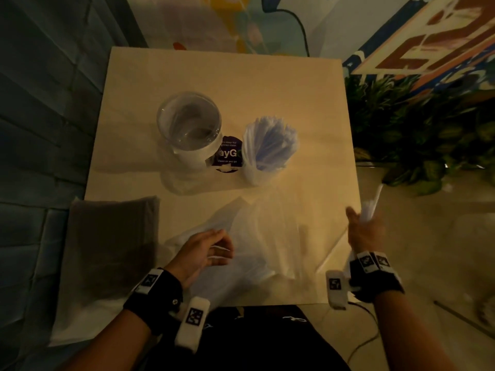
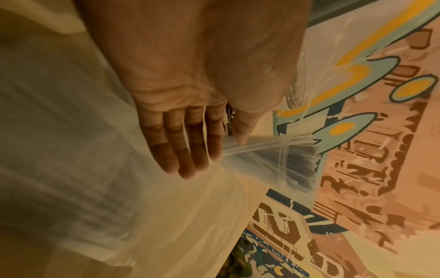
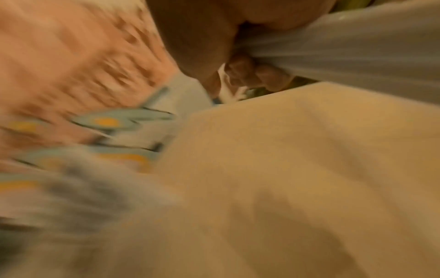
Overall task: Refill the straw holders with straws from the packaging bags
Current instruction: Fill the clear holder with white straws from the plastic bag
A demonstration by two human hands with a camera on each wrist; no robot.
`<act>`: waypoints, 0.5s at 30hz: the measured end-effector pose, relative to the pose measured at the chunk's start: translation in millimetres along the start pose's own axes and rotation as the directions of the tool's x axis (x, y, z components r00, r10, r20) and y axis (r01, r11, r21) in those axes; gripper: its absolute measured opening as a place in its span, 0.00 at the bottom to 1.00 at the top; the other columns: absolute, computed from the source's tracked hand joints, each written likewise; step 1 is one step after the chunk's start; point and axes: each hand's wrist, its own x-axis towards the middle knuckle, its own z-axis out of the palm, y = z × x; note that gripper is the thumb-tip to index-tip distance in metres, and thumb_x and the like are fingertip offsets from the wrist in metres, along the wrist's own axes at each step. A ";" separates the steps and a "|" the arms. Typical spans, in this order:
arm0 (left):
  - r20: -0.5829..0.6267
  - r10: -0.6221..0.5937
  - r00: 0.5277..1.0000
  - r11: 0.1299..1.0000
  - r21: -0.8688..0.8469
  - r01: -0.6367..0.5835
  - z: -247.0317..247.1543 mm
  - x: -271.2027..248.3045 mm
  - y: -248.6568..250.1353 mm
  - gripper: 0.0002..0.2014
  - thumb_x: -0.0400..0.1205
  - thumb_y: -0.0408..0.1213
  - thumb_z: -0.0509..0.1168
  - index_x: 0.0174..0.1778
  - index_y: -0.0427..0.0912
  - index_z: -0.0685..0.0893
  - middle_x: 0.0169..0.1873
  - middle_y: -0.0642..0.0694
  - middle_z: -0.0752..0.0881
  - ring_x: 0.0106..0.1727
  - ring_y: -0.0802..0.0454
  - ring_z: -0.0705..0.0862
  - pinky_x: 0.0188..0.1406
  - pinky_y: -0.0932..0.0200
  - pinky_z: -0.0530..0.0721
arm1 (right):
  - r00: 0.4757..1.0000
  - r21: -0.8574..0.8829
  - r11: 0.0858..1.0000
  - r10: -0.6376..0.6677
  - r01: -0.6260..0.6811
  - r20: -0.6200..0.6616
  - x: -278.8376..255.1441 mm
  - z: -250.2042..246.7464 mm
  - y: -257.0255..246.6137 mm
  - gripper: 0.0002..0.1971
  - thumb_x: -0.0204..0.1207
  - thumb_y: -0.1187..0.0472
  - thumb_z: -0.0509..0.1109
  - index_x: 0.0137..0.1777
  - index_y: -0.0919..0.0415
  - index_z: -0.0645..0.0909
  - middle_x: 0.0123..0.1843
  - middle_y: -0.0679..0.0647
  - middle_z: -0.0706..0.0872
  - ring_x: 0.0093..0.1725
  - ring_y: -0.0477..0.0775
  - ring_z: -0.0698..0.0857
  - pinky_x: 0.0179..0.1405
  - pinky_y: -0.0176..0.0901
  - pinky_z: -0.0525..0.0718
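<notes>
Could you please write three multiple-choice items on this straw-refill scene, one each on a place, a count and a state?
1. Where does the straw-filled holder stand relative to the clear holder?
A. To its right
B. To its left
C. Inside it

2. How many holders stand on the table?
A. One
B. Two
C. Four

3. What is the right hand doing?
A. Lying flat on the table
B. Gripping a bunch of straws
C. Holding the clear holder

Answers: 1 A, the head view shows it on the right; 2 B, only these two stand there; 3 B, its fingers curl round the bunch.
</notes>
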 end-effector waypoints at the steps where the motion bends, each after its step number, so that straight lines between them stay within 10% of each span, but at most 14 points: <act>1: -0.008 -0.002 1.000 1.000 0.006 0.002 -0.7 0.9 0.3 0.14 0.86 0.41 0.62 0.42 0.36 0.86 0.41 0.35 0.88 0.41 0.42 0.87 0.43 0.50 0.85 | 0.999 -0.127 0.991 0.047 -0.046 0.005 14.5 -1.5 22.1 0.24 0.77 0.46 0.74 0.59 0.68 0.80 0.52 0.63 0.84 0.49 0.63 0.84 0.47 0.52 0.80; 7: -0.022 0.022 1.000 0.999 0.050 -0.021 1.3 4.5 3.2 0.13 0.86 0.41 0.62 0.43 0.37 0.85 0.42 0.36 0.88 0.41 0.43 0.88 0.44 0.50 0.84 | 0.982 -0.454 0.876 0.189 -0.159 0.021 22.0 14.8 79.0 0.29 0.77 0.48 0.74 0.63 0.76 0.79 0.61 0.73 0.84 0.58 0.72 0.85 0.53 0.58 0.86; 15: 0.027 0.040 0.999 0.996 0.082 -0.042 12.3 4.8 10.4 0.13 0.87 0.41 0.61 0.44 0.36 0.85 0.42 0.37 0.88 0.43 0.43 0.88 0.45 0.50 0.84 | 0.990 -0.383 0.916 -0.078 0.118 0.120 -7.9 45.1 32.9 0.20 0.79 0.57 0.71 0.60 0.75 0.81 0.57 0.72 0.86 0.55 0.71 0.85 0.48 0.52 0.82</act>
